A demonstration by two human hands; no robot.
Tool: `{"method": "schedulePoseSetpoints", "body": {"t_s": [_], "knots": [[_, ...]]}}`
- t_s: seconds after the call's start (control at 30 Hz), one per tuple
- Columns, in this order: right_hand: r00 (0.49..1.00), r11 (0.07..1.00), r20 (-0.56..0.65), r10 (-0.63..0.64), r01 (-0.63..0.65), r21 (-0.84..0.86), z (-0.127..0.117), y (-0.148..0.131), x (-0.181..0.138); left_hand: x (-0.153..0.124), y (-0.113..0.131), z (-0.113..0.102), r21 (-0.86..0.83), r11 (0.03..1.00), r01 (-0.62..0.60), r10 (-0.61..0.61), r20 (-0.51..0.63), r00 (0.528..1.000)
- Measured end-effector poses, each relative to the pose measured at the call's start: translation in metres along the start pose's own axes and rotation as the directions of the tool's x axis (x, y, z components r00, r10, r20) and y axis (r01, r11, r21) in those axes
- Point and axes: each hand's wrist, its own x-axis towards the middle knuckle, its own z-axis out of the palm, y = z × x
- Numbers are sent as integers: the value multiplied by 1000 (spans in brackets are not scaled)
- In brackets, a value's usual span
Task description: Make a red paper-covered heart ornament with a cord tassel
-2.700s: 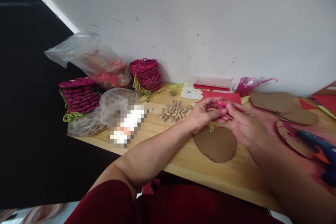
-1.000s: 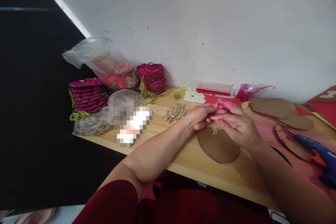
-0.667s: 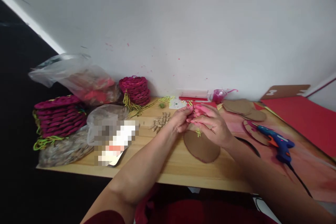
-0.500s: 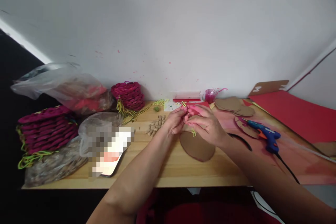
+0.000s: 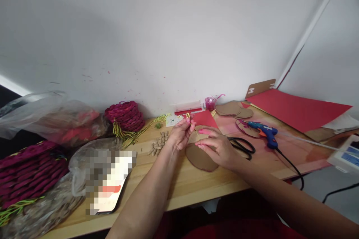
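My left hand (image 5: 181,132) is closed, pinching a small loop of yellow yarn (image 5: 188,115) that sticks up above the thumb. A short strand of the yarn runs down toward my right hand (image 5: 217,145), whose thumb and fingers are closed at its lower end. Beneath my hands lies a round cardboard piece (image 5: 201,158) with a dark edge, partly covered by the right hand. Black-handled scissors (image 5: 244,145) rest just right of my right hand, their blades hidden. Left of my left hand is a pile of peanuts (image 5: 159,143).
A blue glue gun (image 5: 265,132) lies at right, its cable trailing over the table edge. Woven magenta baskets (image 5: 125,117) with yellow yarn ends, plastic bags (image 5: 92,157) and a blurred phone (image 5: 114,186) occupy the left. Red sheets (image 5: 297,106), cardboard discs (image 5: 228,108) and a pink cup (image 5: 210,103) stand behind.
My hands have moved slightly apart, and a strand of yarn now shows between them. The view has turned right, so more of the scissors shows and a white box has appeared at the right.
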Motion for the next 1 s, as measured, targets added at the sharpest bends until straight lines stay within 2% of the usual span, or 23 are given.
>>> {"method": "schedulePoseSetpoints", "body": {"t_s": [0.17,0.3,0.47,0.6,0.63,0.7,0.73,0.8,0.9,1.0], "knots": [[1000,1000,-5,23,-23,16,-1,-4,-9,-3,0,2,26,1000,2,-3,16,1000],[999,999,40,-1,-1,38,-5,-12,-14,-6,1,3,57,998,31,-33,41,999],[987,998,159,-22,12,67,-13,-32,-26,-10,1,6,108,992,61,-69,75,995],[939,998,342,-41,21,63,-33,-40,-33,-10,0,6,158,986,61,-78,100,992],[936,1000,351,-11,1,29,-40,-36,-35,-10,0,6,172,983,59,-78,108,991],[949,986,279,147,-117,-120,-55,-21,-38,-11,0,6,196,979,51,-77,123,989],[938,949,215,271,-224,-222,-63,-10,-39,-11,0,6,206,977,46,-73,129,989],[896,864,172,409,-320,-390,-75,15,-44,-11,-1,6,224,974,34,-66,138,988],[840,794,180,512,-383,-473,-82,47,-51,-12,-2,7,249,968,16,-54,146,988],[813,776,178,554,-427,-465,-80,61,-55,-12,-2,6,268,963,-2,-39,147,988]]}}
